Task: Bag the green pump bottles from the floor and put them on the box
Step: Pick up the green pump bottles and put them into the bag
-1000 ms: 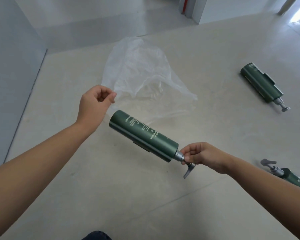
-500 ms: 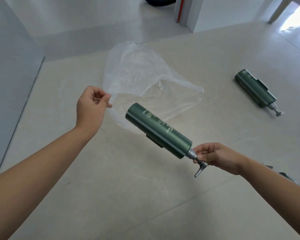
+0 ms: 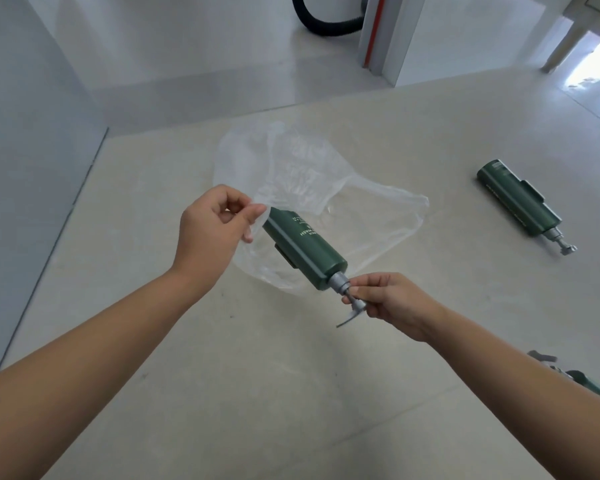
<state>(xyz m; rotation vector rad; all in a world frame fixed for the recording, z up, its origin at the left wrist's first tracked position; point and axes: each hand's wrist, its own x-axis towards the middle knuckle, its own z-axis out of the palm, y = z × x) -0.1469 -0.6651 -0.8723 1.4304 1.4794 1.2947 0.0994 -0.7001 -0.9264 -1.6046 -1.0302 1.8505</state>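
Thumb and forefinger of the left hand (image 3: 212,233) pinched the clear bag (image 3: 302,168) by its rim; the right hand (image 3: 392,303) gripped a green bottle (image 3: 305,251) by its pump (image 3: 340,284), base at the bag's mouth; another bottle (image 3: 520,206) lay toward the right edge of the floor (image 3: 291,393).

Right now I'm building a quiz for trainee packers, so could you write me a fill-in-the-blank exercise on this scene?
1. The left hand pinches the clear plastic ____.
2. The right hand holds the green bottle by its ____.
3. ____ other bottles lie on the floor.
Missing words: bag; pump; two.
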